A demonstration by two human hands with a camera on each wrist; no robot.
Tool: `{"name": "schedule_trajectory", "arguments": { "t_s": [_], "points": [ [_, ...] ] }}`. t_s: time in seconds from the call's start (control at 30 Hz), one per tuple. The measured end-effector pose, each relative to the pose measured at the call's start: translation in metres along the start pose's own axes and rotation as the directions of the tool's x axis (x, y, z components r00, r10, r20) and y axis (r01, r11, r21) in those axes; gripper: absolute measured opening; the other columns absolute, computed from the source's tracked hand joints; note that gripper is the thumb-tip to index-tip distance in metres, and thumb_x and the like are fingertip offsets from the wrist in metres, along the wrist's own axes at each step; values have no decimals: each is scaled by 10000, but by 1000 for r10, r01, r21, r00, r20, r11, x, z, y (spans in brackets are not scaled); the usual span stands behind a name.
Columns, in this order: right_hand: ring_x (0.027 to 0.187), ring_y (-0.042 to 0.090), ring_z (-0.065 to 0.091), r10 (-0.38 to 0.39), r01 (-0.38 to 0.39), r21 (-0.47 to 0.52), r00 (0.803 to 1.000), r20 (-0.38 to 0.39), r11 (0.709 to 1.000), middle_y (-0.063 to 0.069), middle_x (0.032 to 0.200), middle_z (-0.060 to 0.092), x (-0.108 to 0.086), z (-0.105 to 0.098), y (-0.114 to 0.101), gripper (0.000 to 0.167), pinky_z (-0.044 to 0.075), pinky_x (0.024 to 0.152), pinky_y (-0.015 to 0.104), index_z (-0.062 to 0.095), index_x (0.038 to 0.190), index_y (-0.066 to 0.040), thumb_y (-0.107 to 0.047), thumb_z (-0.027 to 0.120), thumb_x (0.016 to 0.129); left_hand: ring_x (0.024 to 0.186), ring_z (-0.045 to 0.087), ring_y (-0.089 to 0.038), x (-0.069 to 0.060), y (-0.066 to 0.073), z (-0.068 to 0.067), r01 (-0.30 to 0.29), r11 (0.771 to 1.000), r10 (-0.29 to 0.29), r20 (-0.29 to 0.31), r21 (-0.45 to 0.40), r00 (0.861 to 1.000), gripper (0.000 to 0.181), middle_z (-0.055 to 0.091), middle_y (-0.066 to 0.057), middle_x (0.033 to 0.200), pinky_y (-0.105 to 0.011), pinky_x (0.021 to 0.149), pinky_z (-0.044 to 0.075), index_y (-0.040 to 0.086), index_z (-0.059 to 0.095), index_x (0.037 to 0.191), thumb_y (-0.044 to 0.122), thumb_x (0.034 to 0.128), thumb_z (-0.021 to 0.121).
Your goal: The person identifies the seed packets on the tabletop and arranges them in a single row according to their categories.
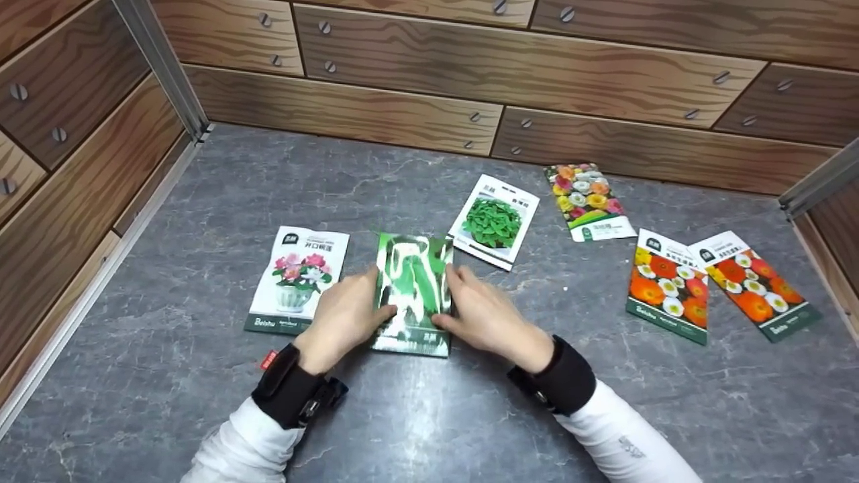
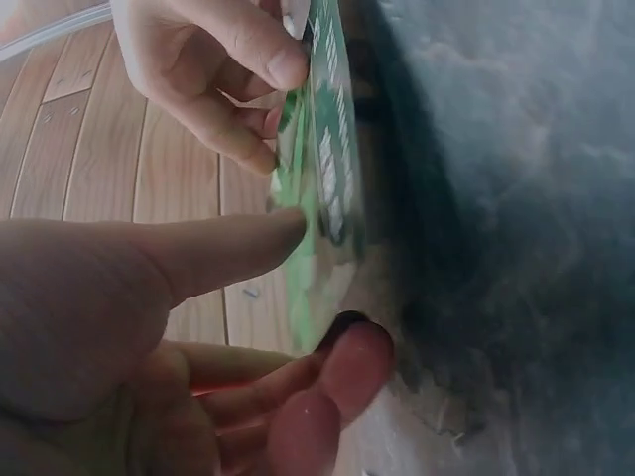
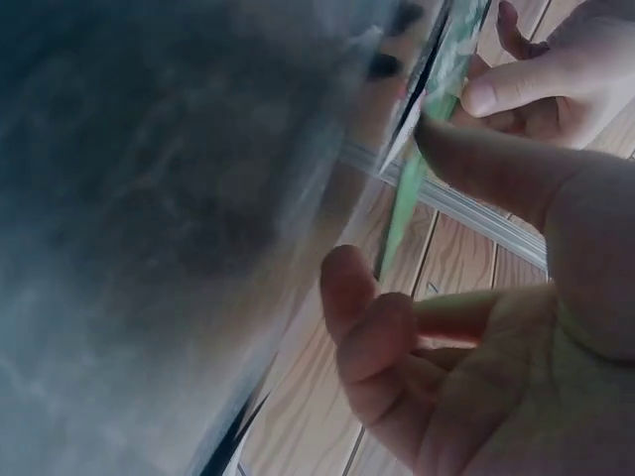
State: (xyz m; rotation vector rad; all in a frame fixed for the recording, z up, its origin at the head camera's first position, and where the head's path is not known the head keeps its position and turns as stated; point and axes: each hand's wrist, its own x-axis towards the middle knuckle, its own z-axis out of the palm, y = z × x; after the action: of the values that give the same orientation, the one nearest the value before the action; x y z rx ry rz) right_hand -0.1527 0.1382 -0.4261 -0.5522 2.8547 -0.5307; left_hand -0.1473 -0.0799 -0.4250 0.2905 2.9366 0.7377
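Observation:
A shiny green seed packet (image 1: pixel 415 288) is held between both hands in the head view. My left hand (image 1: pixel 345 312) pinches its left side, thumb on the front face and fingers behind the edge. On the right side my right hand (image 1: pixel 486 312) pinches it the same way. The left wrist view shows the packet (image 2: pixel 325 149) nearly edge-on, with the left thumb against it. In the right wrist view the right thumb touches the green packet (image 3: pixel 407 188), and the fingers are bent below.
A pink-flower packet (image 1: pixel 295 282) lies left, partly behind the left hand. Beyond the right hand lie a green-leaf packet (image 1: pixel 495 221), a mixed-flower packet (image 1: pixel 590 201) and two orange-flower packets (image 1: pixel 668 288), (image 1: pixel 758 285). Wood-patterned walls (image 1: pixel 402 87) border the grey surface.

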Motion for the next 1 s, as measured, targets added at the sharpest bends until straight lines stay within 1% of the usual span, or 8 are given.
{"name": "schedule_trajectory", "arguments": {
  "t_s": [0.13,0.3,0.4,0.47,0.57,0.63,0.8,1.0],
  "points": [
    [1088,383,691,-9,11,-43,999,47,999,284,1443,567,-1,3,0,879,620,978,508,392,1572,63,-350,808,918,937,752,-452,-1,2,5,-13,997,14,-15,78,1000,629,766,-286,1109,-548,790,628,-63,613,1371,288,897,833],
    [1001,301,639,-54,55,-77,998,10,996,211,1279,612,-3,5,-1,724,630,839,465,556,1463,33,-324,831,896,1062,714,-431,-3,4,11,-45,984,55,-55,174,997,578,705,-270,1225,-535,859,637,-69,656,1291,284,876,851],
    [1034,303,629,-134,133,-84,991,-10,988,177,1229,628,-3,5,-2,515,625,840,472,673,1311,-3,-276,826,902,1262,642,-457,-4,4,11,-113,981,113,7,156,994,464,610,-290,1412,-562,1007,606,-41,684,1259,232,908,815],
    [1088,328,649,-200,197,-113,980,-7,974,178,1253,647,-3,5,-1,421,629,889,495,707,1229,-20,-264,821,905,1390,562,-487,-4,3,10,-162,980,154,79,115,985,476,528,-298,1536,-594,1111,541,-33,658,1333,221,947,773],
    [1192,383,664,-256,259,-148,966,43,954,215,1351,649,-5,3,0,477,611,984,536,701,1281,-14,-306,807,920,1505,444,-496,-4,0,8,-195,979,180,179,65,967,572,438,-298,1621,-612,1214,439,-39,599,1426,282,976,744],
    [1281,428,640,-260,270,-165,962,80,949,256,1450,605,-6,2,0,564,583,1046,574,668,1352,-8,-349,802,924,1544,385,-494,-4,-1,7,-191,980,175,211,55,962,682,395,-297,1651,-609,1243,403,-41,542,1487,337,963,761],
    [1382,490,573,-247,263,-166,962,113,950,308,1551,519,-9,1,-3,651,524,1124,611,602,1436,20,-372,775,947,1560,352,-499,-4,-3,6,-183,982,170,228,39,959,762,362,-304,1666,-616,1250,390,-47,515,1507,353,925,803],
    [1404,486,561,-256,266,-165,963,82,950,313,1571,494,-9,6,-7,662,487,1182,570,588,1448,30,-354,775,943,1552,377,-484,-3,-7,5,-172,984,160,213,39,964,768,379,-308,1656,-597,1249,399,-57,523,1496,347,913,818]
  ]
}}
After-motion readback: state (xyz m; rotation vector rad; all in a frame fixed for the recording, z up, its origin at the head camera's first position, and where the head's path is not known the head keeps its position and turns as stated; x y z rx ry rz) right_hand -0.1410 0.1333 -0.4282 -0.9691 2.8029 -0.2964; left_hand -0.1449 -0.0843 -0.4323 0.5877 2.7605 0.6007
